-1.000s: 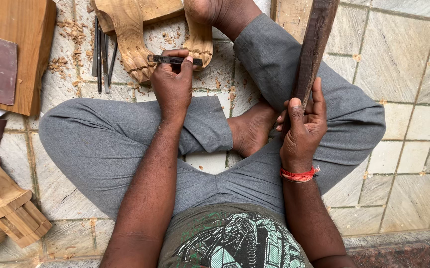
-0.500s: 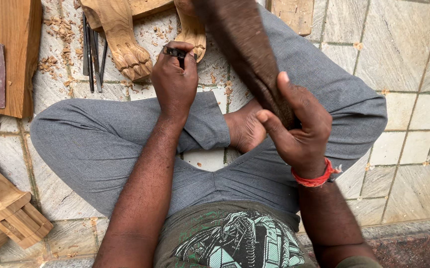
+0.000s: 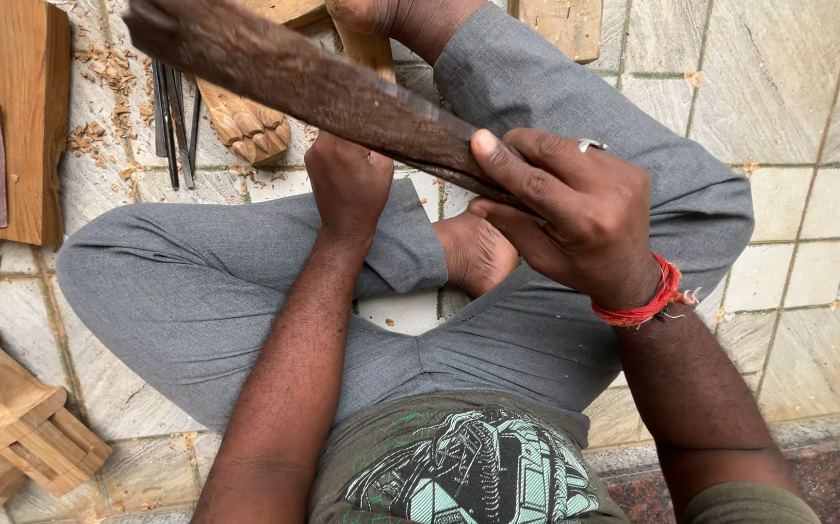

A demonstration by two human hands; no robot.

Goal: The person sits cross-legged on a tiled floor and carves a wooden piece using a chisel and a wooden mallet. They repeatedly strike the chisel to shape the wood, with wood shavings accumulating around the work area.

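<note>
Head view, right hand [image 3: 575, 218] clamped around dark wooden mallet [image 3: 313, 82], now swung higher across the frame, left hand [image 3: 347, 184] fisted, contents hidden, beside carved wooden leg [image 3: 245, 126].

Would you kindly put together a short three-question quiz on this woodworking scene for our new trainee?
1. True or false: the right hand grips a dark wooden mallet.
2. What lies on the tiled floor just left of the carved wooden piece? A) metal chisels B) a paintbrush C) a saw
3. What is tied on the right wrist?

Key: 1 true; 2 A, the metal chisels; 3 a red thread band.
</note>
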